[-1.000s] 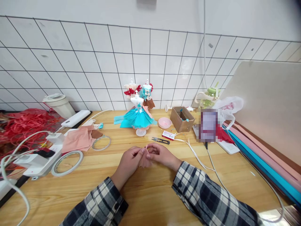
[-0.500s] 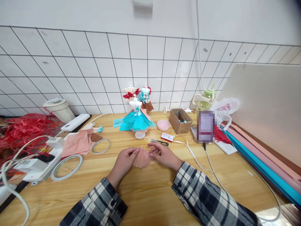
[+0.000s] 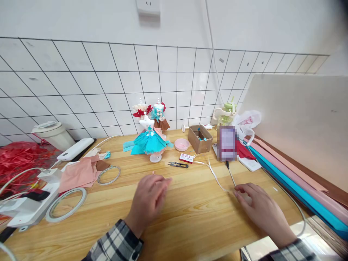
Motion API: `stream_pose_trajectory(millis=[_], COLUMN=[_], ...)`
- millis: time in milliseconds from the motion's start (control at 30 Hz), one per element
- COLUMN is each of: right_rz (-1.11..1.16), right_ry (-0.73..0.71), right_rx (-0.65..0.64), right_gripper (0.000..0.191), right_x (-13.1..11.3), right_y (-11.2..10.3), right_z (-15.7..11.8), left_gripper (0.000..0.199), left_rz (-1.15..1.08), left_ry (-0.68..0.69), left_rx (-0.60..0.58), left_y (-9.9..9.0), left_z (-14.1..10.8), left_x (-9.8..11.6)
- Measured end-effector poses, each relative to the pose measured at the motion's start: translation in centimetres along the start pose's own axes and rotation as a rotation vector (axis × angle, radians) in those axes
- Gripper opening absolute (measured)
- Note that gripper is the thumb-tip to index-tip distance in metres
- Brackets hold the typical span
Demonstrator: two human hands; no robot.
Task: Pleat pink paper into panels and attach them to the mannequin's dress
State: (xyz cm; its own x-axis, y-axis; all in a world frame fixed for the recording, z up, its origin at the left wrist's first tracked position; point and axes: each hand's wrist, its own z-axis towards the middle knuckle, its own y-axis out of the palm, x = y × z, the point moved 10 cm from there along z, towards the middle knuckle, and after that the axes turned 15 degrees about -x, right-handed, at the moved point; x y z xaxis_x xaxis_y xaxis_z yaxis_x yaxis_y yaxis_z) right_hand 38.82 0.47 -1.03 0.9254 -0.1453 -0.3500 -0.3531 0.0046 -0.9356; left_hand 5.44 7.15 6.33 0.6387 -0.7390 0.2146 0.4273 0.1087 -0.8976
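Note:
My left hand (image 3: 149, 203) is closed, slightly blurred, over the table's front middle. It holds the gathered pink fabric piece (image 3: 168, 182), mostly hidden, with only bits showing past the fingers. Far to its right, my right hand (image 3: 259, 208) has thumb and fingertips brought together at the near end of a thin white ribbon (image 3: 216, 177). A grey cable (image 3: 231, 178) runs close by those fingertips. Beyond my left hand lie black thread snips (image 3: 178, 165). Behind them stands a small dress form (image 3: 149, 139) in a turquoise skirt.
Two more dressed forms (image 3: 159, 112) stand behind. A pink bowl (image 3: 181, 145), cardboard box (image 3: 200, 139) and pixelated phone (image 3: 227, 143) line the back. Tape rolls (image 3: 66, 204), pink cloth (image 3: 78, 173) and a power strip (image 3: 35, 210) lie left; coloured rolls (image 3: 296, 181) lie right.
My right hand has left the pink fabric and moved right to the ribbon's end. My left hand has turned over the fabric and hides most of it. The view has swung right.

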Motion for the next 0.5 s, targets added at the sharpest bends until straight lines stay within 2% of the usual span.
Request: stream_pose_trajectory(millis=[67,167,200,267,367,500], right_rz=[0.0,0.036,0.054,0.076,0.102,0.211], right_ry=[0.004,-0.056,-0.096,-0.102,0.01,0.104], right_rx=[-0.022,-0.108,-0.138,-0.109,-0.204,-0.228], right_gripper=[0.036,0.043,0.042,0.039,0.037,0.037], right_x=[0.4,-1.4,-2.4,-3.7,-4.0,-3.2], right_y=[-0.8,-1.0,-0.9,-0.9,1.4,3.8], right_z=[0.6,4.0,5.6,8.9,13.3,15.6], left_gripper=[0.035,0.035,0.035,0.042,0.058,0.063], left_rz=[0.001,0.039,0.071,0.133,0.184,0.155], left_ry=[0.199,0.281,0.251,0.192,0.108,0.018], left_rx=[-0.135,-0.259,-0.286,-0.313,-0.348,-0.35], left_y=[2.3,5.3,6.2,7.6,9.2,10.5], left_z=[0.4,1.1,1.5,2.4,3.7,5.9], left_x=[4.2,7.5,7.8,7.9,7.1,5.0])
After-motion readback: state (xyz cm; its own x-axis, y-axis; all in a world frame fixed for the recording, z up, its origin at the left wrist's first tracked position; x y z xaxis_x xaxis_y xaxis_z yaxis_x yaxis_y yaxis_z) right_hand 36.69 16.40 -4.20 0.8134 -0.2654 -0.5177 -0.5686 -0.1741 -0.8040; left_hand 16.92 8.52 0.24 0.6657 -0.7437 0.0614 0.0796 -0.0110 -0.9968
